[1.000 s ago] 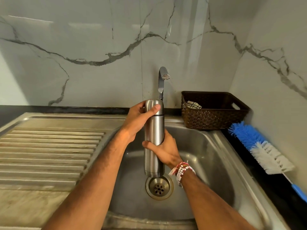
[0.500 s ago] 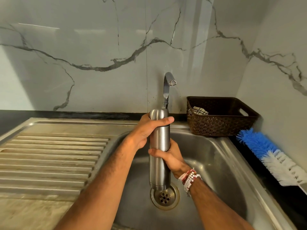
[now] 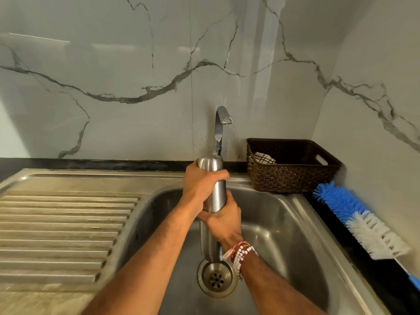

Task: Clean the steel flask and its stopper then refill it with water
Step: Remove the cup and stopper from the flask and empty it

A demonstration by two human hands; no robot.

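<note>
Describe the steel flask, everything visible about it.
The steel flask is a tall, slim cylinder of brushed silver metal with a rounded top, its cap in place. It stands roughly upright above the sink basin, its bottom end just over the drain, in front of the tap. No water is running. The left hand wraps the upper part by the cap; the right hand clasps the middle of the body. Whether the base touches the basin cannot be told.
</note>
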